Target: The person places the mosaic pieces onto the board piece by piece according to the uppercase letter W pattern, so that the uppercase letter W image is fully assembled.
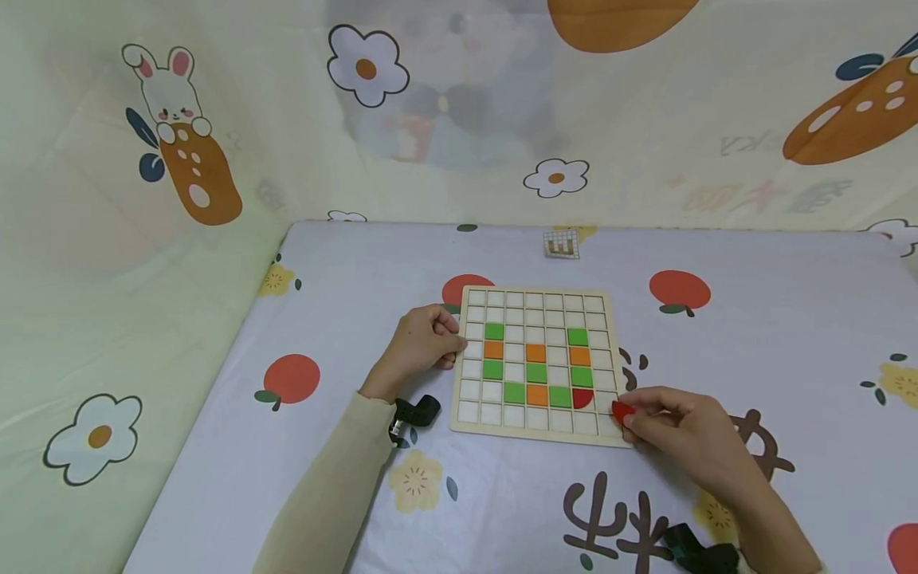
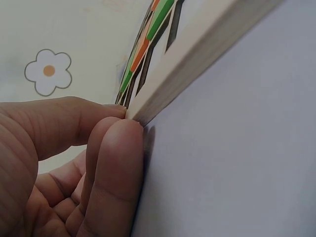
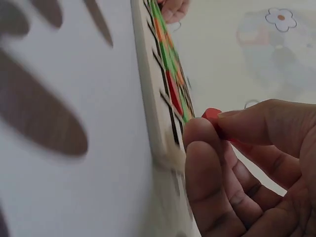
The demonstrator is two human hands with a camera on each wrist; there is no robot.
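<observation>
A wooden grid board (image 1: 531, 438) lies on the table, with green and orange square tiles in some of its cells. One red rounded piece (image 1: 582, 398) sits in a cell toward the lower right. At the board's left edge, the left hand (image 1: 419, 343) pinches the rim between thumb and finger, which the left wrist view shows closely. The right hand (image 1: 684, 430), just off the lower right corner, pinches a small red block (image 3: 212, 114) between thumb and fingertip. The fingers cover part of that block, so its full shape is hidden.
A small card (image 1: 562, 244) with a printed grid pattern lies behind the board near the table's back edge. The printed cloth (image 1: 358, 311) covers the table, and patterned curtains (image 1: 459, 119) hang behind and at the left. Black wrist devices (image 1: 416, 412) are on both arms.
</observation>
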